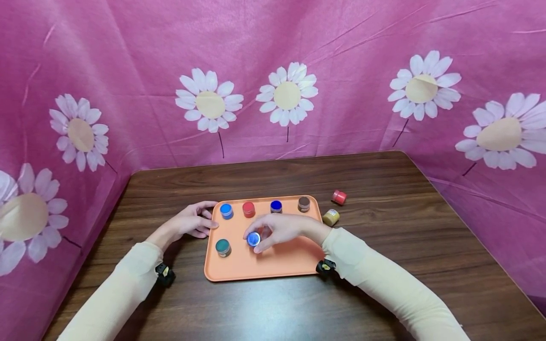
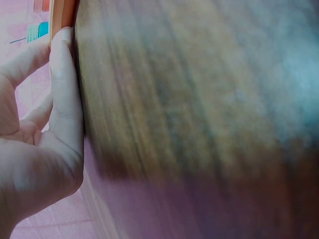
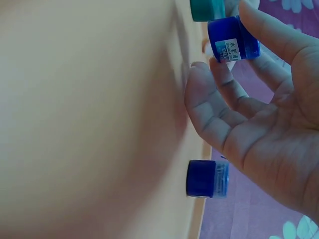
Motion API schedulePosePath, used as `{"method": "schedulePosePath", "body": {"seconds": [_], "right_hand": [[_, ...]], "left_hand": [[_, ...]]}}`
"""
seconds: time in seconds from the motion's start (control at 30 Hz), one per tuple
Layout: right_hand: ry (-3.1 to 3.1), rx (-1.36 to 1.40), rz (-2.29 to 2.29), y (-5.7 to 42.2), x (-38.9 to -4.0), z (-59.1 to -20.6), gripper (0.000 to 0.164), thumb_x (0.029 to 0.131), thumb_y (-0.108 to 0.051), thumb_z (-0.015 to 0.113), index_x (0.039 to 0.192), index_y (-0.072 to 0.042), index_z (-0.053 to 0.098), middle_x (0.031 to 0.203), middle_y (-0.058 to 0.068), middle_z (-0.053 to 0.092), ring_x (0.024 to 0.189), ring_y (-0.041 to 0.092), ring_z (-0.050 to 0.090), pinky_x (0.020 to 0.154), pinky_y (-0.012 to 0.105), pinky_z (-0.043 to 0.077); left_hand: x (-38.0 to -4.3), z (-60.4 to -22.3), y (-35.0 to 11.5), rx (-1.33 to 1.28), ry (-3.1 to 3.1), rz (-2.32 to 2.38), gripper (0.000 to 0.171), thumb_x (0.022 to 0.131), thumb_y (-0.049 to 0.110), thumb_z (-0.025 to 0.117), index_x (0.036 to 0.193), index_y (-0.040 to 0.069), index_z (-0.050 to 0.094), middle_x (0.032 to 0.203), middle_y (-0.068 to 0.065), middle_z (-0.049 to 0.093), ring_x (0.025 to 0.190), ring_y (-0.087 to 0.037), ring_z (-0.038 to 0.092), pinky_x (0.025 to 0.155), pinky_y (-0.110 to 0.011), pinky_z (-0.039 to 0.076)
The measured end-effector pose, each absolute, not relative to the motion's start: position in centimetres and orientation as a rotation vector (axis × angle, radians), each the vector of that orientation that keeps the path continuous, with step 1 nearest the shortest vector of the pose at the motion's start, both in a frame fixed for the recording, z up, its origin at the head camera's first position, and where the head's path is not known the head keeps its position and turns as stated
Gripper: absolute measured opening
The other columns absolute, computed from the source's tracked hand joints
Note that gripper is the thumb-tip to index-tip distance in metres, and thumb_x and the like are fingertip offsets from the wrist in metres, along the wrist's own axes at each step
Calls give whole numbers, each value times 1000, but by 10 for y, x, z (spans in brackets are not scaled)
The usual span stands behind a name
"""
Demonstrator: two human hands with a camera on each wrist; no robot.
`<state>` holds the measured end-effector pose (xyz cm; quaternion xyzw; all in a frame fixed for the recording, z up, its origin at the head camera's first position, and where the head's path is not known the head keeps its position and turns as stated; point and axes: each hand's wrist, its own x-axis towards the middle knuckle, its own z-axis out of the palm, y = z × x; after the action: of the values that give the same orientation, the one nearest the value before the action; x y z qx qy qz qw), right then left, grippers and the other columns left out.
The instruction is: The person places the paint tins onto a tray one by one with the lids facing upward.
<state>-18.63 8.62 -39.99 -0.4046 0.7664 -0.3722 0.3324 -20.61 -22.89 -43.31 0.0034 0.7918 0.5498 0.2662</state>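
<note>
Between the thumb and fingers of my right hand [image 1: 279, 229] is a dark blue paint jar [image 3: 223, 40], pinched by its sides. In the head view it is over the middle of an orange tray [image 1: 256, 267], with its lid facing up. To its left stands a green paint jar [image 1: 222, 247]. Along the tray's far side stand a light blue jar [image 1: 226, 211], a red jar [image 1: 249, 209], another dark blue jar [image 1: 276, 206] and a brown jar [image 1: 304, 204]. My left hand [image 1: 194, 221] touches the tray's left edge, its fingers fairly straight.
Off the tray's right side, a red jar [image 1: 339, 197] and a yellow jar [image 1: 331, 217] lie on their sides on the brown wooden table [image 1: 375, 184]. A pink cloth [image 1: 341, 128] with white flowers hangs around the table's back and sides.
</note>
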Motion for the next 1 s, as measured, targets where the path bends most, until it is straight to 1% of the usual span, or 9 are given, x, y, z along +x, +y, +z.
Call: {"method": "schedulePosePath", "body": {"seconds": [0.23, 0.37, 0.57, 0.63, 0.8, 0.93, 1.0], "right_hand": [[1987, -1060, -944, 85, -188, -406, 45, 93, -20, 76, 134, -7, 64, 116, -7, 63, 105, 14, 57, 97, 33, 49], [2000, -1068, -919, 84, -189, -409, 45, 94, -22, 76, 135, -10, 64, 117, -8, 62, 105, 13, 57, 96, 31, 49], [2003, -1090, -899, 82, -190, -412, 46, 93, -24, 77, 135, -11, 64, 117, -6, 61, 101, 15, 55, 89, 26, 48], [2002, -1096, -895, 82, -191, -413, 46, 93, -24, 77, 135, -11, 64, 116, -6, 61, 101, 17, 55, 88, 25, 47], [1990, -1111, -889, 81, -191, -413, 45, 93, -23, 76, 135, -11, 64, 117, -6, 61, 103, 20, 55, 90, 28, 48], [1994, -1107, -878, 81, -191, -413, 45, 94, -24, 76, 135, -11, 64, 119, -7, 61, 105, 16, 54, 93, 29, 48], [1997, -1114, -870, 81, -191, -413, 45, 94, -24, 76, 135, -11, 63, 119, -7, 61, 104, 14, 54, 92, 28, 48]], "left_hand": [[-206, -434, -229, 8, 2135, 1488, 82, 85, 10, 81, 154, 11, 37, 114, -14, 51, 69, -17, 68, 59, -30, 59], [-207, -434, -229, 8, 2133, 1491, 82, 85, 11, 82, 154, 11, 38, 115, -14, 50, 68, -17, 68, 59, -30, 60], [-208, -435, -229, 10, 2136, 1490, 83, 84, 11, 82, 154, 11, 38, 115, -14, 51, 68, -17, 68, 60, -31, 60], [-208, -435, -229, 8, 2136, 1489, 83, 84, 11, 82, 154, 11, 38, 115, -14, 51, 68, -17, 67, 60, -31, 60], [-207, -434, -229, -2, 2135, 1487, 82, 85, 11, 82, 154, 11, 38, 115, -14, 50, 68, -16, 67, 59, -30, 60], [-206, -433, -228, -3, 2134, 1489, 82, 84, 10, 82, 154, 12, 38, 115, -14, 51, 68, -16, 67, 59, -30, 59], [-205, -433, -228, 6, 2136, 1488, 82, 84, 10, 82, 154, 11, 38, 115, -14, 51, 68, -16, 67, 59, -29, 59]]}}
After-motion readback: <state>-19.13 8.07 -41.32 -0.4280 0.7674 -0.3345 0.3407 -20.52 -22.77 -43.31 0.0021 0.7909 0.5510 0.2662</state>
